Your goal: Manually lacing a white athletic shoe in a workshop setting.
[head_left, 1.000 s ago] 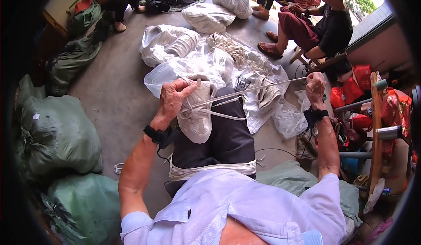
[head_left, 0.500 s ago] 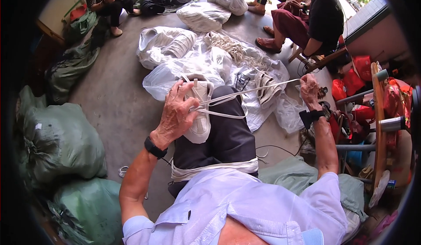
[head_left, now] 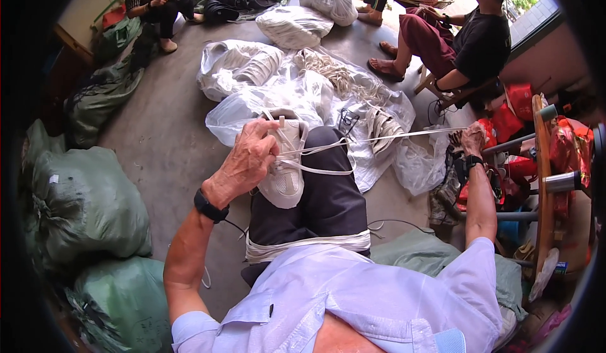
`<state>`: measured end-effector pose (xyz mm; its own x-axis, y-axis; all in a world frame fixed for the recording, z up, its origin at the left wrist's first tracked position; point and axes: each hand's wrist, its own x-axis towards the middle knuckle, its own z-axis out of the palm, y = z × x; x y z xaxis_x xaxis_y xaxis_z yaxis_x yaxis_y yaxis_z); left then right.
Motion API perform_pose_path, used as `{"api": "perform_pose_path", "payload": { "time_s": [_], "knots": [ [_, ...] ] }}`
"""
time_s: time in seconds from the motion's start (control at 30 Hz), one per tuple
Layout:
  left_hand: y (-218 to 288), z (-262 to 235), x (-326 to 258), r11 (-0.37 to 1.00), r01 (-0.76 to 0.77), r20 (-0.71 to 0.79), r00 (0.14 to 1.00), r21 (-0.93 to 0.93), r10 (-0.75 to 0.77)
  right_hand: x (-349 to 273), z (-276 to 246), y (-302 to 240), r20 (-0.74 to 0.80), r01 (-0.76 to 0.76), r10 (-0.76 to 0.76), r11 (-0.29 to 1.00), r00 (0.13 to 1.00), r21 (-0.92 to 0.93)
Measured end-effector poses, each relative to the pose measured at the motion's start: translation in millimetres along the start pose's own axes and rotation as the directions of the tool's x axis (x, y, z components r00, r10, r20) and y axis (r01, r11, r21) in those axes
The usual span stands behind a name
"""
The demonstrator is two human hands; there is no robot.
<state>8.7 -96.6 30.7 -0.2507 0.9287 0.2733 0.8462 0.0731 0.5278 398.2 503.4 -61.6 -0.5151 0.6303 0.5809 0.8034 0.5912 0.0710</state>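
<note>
A pale beige sneaker [head_left: 283, 185] rests on my thighs, its toe toward me. My left hand [head_left: 245, 162] is closed on its left side, fingers bent over the lacing. From the eyelets a white shoelace [head_left: 404, 134] runs taut to the right, and its far part is pinched in my right hand [head_left: 472, 140], held out at arm's length. Another length of the lace hangs in a slack loop over my dark trouser leg [head_left: 331, 201]. A bundle of white laces [head_left: 309, 247] lies across my lap.
Clear plastic bags with pale shoes [head_left: 243, 69] and a heap of cream laces [head_left: 328, 69] lie ahead on the floor. Green sacks [head_left: 95, 208] stand at left. A wooden-edged rack [head_left: 541, 182] with red bags is at right. Seated people [head_left: 480, 43] work beyond.
My right hand has moved farther right, drawing the lace out longer and tighter. My left hand has shifted slightly on the sneaker. The dark-shirted person at the far right has leaned back.
</note>
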Motion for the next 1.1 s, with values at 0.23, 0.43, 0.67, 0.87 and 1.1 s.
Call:
{"api": "perform_pose_path", "payload": {
  "time_s": [0.23, 0.43, 0.67, 0.87, 1.1],
  "knots": [
    [-1, -7, -9, 0.976, 0.213, -0.065, 0.974, -0.045, -0.215, -35, -17, -155, 0.107, 0.136, -0.189, 0.914, 0.976, 0.382],
    [-2, 3, 26, 0.983, 0.024, -0.107, 0.994, 0.181, -0.004, -77, -163, -341, 0.066, 0.179, -0.628, 0.318, 0.776, 0.931],
    [-8, 12, 32, 0.975, 0.024, -0.099, 0.995, 0.220, -0.002, -118, -183, -430, 0.000, 0.461, -0.785, 0.364, 0.620, 0.809],
    [-4, 10, 36, 0.972, 0.030, -0.113, 0.994, 0.233, -0.003, -118, -167, -427, -0.066, 0.239, -0.643, 0.186, 0.763, 0.953],
    [1, 11, 36, 0.943, 0.016, -0.086, 0.996, 0.332, 0.014, -89, -176, -402, 0.221, -0.097, -0.631, 0.225, 0.744, 0.970]
  ]
}}
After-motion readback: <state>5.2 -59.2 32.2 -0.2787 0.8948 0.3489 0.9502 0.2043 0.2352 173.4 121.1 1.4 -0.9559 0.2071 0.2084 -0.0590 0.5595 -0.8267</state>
